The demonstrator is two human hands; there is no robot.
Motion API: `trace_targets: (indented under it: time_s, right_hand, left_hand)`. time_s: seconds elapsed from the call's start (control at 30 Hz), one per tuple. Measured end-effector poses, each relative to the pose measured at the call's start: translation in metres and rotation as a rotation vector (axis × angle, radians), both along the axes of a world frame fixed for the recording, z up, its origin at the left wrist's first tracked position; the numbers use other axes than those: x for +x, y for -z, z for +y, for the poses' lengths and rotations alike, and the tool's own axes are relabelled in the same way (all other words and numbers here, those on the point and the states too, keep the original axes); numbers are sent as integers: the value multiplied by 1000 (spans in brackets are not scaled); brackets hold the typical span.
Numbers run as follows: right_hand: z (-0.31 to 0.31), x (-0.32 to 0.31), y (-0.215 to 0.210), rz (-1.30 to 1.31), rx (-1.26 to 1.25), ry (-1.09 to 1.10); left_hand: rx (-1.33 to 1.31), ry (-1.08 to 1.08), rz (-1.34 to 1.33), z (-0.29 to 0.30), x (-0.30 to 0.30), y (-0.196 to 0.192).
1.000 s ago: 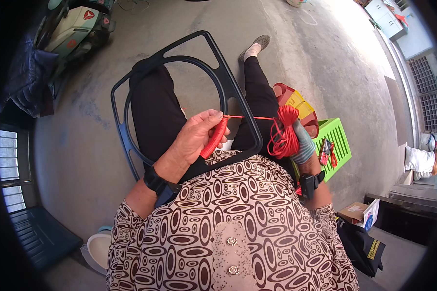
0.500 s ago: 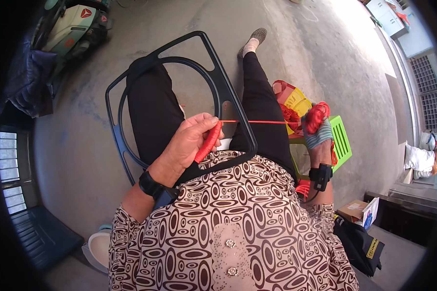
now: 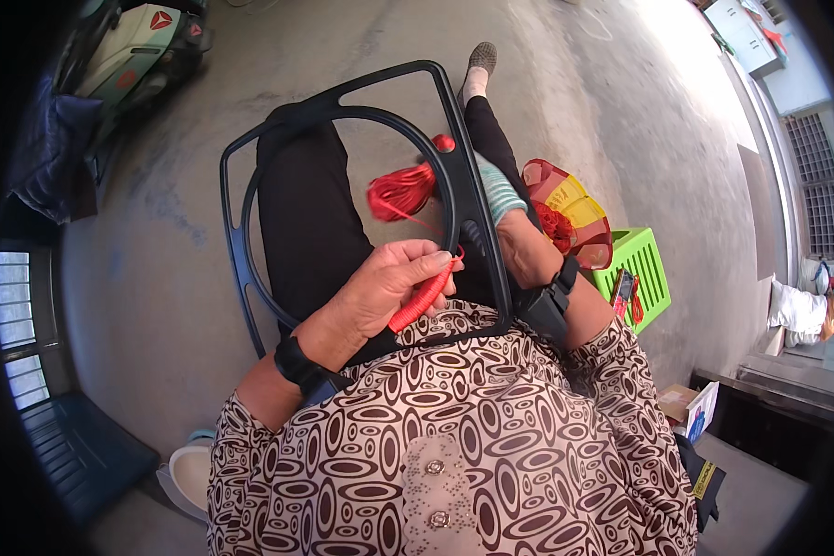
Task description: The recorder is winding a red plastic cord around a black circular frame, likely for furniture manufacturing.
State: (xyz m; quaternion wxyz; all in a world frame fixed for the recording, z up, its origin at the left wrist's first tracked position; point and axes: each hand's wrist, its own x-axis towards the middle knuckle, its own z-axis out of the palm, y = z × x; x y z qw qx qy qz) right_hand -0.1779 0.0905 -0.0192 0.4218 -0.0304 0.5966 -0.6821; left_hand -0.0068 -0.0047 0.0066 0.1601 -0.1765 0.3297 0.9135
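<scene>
Black frame (image 3: 250, 306) rests across the lap. Left hand (image 3: 380, 292) on its lower bar, fingers curled and pinching the red-wrapped section (image 3: 422, 296). Red cord bundle (image 3: 400, 193) sits inside the ring, a thin strand running back to the left hand. Right hand (image 3: 521, 252) lies behind the right bar; fingers mostly hidden, grip cannot be told. Green basket (image 3: 644, 273) beside the right wrist.

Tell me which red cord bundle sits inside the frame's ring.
The loose bundle seen through the black frame, trailing a strand to the left hand. The other red bundle lies outside the frame, by the right hand.
</scene>
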Motion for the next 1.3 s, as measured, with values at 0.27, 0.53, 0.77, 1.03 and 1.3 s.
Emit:
trace_targets:
  time_s: [0.27, 0.53, 0.77, 1.03, 1.3]
  right_hand:
    - [16, 21, -22, -818, -804, -410]
    - [47, 41, -35, 132, 39, -335]
    - [78, 67, -23, 231, 52, -375]
    - [112, 29, -7, 264, -67, -638]
    - [164, 31, -16, 299, 227, -344]
  left_hand:
    - [-148, -57, 39, 0, 3, 11]
    - [-291, -233, 73, -1, 4, 20]
    - [-222, -163, 84, -5, 5, 19]
    - [-266, -185, 43, -5, 6, 11]
    - [-93, -166, 32, -6, 3, 7]
